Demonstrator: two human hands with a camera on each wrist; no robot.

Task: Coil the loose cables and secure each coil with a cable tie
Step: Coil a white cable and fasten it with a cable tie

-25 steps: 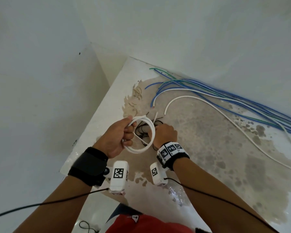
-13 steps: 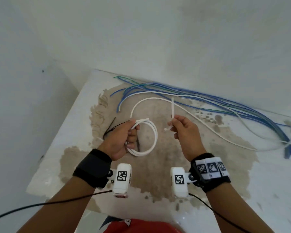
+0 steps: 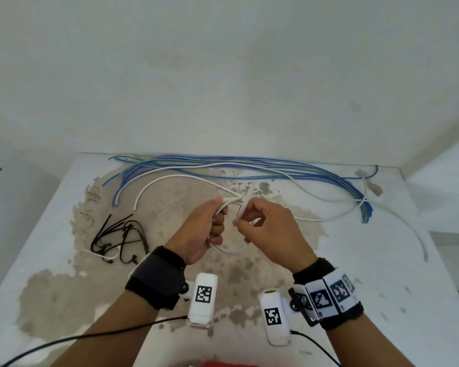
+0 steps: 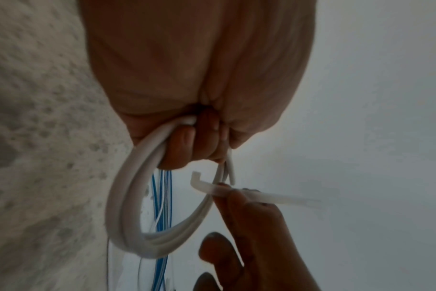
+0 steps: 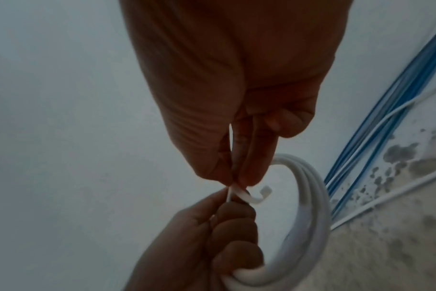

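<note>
My left hand (image 3: 207,229) grips a small coil of white cable (image 3: 231,250) above the table, fingers curled round its loops (image 4: 127,196). My right hand (image 3: 268,229) pinches a white cable tie (image 3: 245,205) between thumb and forefinger, right beside the left hand. In the left wrist view the hooked end of the tie (image 4: 212,189) pokes into the coil's opening. In the right wrist view the cable tie (image 5: 247,196) curls toward the coil (image 5: 309,196), with my left hand (image 5: 199,246) below it.
Loose blue cables (image 3: 249,165) and white cables (image 3: 183,177) lie along the wall at the back of the worn white table (image 3: 51,247). A pile of black cable ties (image 3: 117,237) sits left of my hands. Walls close the table's back and left side.
My right hand left the pile of black ties holding a white tie, then brought it from a hand's width away up against the coil. The left hand kept its grip on the coil.
</note>
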